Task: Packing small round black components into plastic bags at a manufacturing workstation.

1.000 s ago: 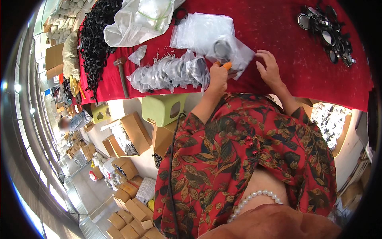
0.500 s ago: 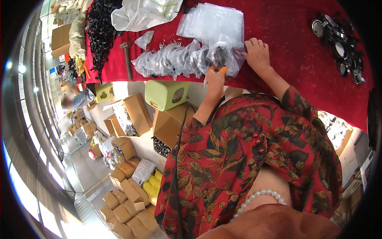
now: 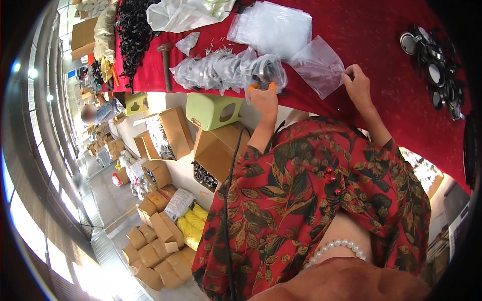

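At the table's near edge, my left hand (image 3: pixel 263 99), with orange covers on two fingertips, grips the right end of a row of round grey parts in clear plastic bags (image 3: pixel 216 72). The parts are packed side by side, and the plastic blurs their exact kind. To the right, my right hand (image 3: pixel 358 89) pinches the corner of a clear plastic bag (image 3: pixel 319 65) between thumb and fingers. That bag lies spread and looks flat, its far side reaching toward a stack of clear bags (image 3: pixel 273 30).
A hammer (image 3: pixel 165 65) lies left of the row, beside a heap of black curved parts (image 3: pixel 131 40). Round black-rimmed pieces (image 3: pixel 434 67) are piled at the right of the red cloth (image 3: pixel 371 30). Below stand a green stool (image 3: pixel 206 110) and cardboard boxes (image 3: pixel 218 150).
My right hand has moved right and toward me, drawing a clear bag away from the row's right end. My left hand has stayed at that end, shifting slightly left.
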A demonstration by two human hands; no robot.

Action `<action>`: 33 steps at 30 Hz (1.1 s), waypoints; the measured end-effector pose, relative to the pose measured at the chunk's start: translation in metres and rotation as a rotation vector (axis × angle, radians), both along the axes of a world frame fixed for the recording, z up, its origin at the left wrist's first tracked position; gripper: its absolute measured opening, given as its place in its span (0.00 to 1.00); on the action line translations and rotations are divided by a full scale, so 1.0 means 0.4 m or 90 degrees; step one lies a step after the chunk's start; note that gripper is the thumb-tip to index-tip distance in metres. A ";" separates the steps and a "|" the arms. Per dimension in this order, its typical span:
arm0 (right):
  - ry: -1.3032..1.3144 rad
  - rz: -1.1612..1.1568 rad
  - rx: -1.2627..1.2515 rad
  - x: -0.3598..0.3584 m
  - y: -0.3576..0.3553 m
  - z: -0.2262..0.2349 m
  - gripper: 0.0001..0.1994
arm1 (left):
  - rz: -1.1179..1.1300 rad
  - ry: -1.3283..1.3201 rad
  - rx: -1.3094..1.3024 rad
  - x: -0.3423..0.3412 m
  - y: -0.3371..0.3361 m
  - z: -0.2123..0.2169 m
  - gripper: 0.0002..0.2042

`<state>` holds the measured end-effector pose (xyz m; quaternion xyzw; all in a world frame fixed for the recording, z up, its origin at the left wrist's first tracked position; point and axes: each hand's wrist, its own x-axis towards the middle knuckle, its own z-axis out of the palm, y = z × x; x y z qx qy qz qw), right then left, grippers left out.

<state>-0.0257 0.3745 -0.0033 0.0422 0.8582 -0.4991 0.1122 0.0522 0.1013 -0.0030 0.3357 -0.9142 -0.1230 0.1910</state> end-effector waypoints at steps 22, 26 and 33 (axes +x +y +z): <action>-0.096 0.047 -0.158 -0.056 0.127 0.011 0.13 | -0.636 -0.152 0.284 -0.216 0.381 0.106 0.13; -0.047 -0.103 -0.067 -0.078 0.210 0.020 0.13 | -0.568 -0.187 0.371 -0.234 0.352 0.069 0.12; 0.295 -0.355 0.187 -0.178 0.359 0.034 0.11 | -0.359 -0.128 0.626 -0.244 0.352 0.032 0.11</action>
